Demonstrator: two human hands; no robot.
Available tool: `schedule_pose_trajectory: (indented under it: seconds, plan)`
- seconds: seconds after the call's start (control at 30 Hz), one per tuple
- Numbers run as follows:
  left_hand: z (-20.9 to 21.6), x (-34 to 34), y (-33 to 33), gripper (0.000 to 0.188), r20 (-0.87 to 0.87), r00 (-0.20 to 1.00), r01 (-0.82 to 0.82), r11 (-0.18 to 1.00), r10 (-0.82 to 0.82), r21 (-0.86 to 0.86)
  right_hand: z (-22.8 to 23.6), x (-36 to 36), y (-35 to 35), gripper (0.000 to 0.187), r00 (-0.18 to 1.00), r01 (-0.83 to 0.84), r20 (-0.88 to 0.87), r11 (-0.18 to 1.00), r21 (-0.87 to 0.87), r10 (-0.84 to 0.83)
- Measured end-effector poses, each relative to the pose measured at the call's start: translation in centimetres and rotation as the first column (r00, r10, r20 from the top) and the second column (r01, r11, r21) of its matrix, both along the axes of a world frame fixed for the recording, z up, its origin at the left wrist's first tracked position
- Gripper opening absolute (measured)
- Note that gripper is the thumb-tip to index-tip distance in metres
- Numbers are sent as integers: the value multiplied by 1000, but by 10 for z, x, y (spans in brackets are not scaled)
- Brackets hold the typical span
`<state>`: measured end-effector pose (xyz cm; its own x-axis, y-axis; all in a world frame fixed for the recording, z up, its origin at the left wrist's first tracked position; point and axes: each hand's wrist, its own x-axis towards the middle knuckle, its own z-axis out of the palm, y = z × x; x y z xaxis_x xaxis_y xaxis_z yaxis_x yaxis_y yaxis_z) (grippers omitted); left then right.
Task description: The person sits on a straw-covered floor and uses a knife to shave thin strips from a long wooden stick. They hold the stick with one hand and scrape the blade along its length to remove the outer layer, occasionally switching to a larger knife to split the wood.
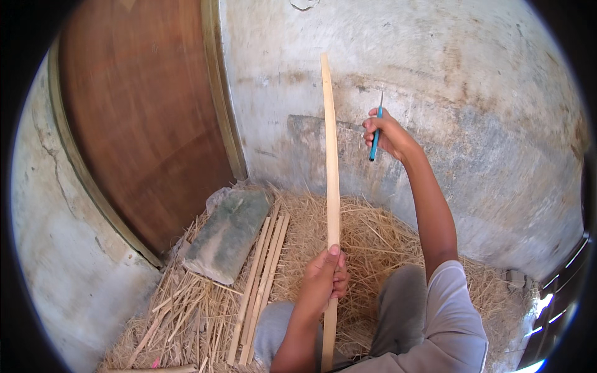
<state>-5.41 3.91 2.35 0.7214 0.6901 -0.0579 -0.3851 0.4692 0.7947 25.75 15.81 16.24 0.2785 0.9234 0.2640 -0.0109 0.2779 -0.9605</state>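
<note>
Bamboo strip (330,155), light and springy, stands upright gripped low by the left hand (324,278), while the right hand (385,132) at one o'clock clasps a blue-handled knife (375,138).

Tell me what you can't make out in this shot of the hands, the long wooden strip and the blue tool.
- Head view: the lower end of the wooden strip is cut off by the bottom edge, and part is covered by the left hand.
- The blue-handled tool: its middle is wrapped by the right hand, and its thin tip is too small to identify.
- The wooden door runs out of frame at the top.
</note>
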Motion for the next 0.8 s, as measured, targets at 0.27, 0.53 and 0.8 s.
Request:
schedule_pose_trajectory:
  seconds: [0.27, 0.53, 0.8]
  plan:
    - [-2, -6, 0, 35, 20, 1000, -9, 1000, 9, 12, -47, -40, -43, 42, 956, -231, -167, 969, 88, 243]
    - [-5, 4, 2, 37, 5, 1000, -29, 999, 29, 28, -164, -12, -2, 25, 722, -322, -667, 943, -89, 184]
    - [0, 6, 0, 37, -43, 998, -52, 998, 53, 23, -133, -53, -24, 27, 930, -41, -367, 980, -196, -34]
